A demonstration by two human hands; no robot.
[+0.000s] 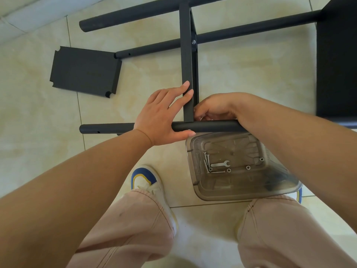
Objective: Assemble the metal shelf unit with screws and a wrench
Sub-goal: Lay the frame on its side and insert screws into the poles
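Both hands met at the black metal shelf frame [187, 60] lying on the tiled floor: the left hand [161, 115] gripped its near round black tube [208, 127], fingers straight along the crossbar, while the right hand [214, 108] curled at the joint, its grasp hidden. Beside them, a clear plastic bin [239, 167] held the small silver wrench [220, 164] and screws [207, 163].

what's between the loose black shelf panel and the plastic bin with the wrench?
Head view: the left hand and forearm, gripping the near black tube, lie between the shelf panel and the bin holding the wrench. Otherwise bare floor tile.
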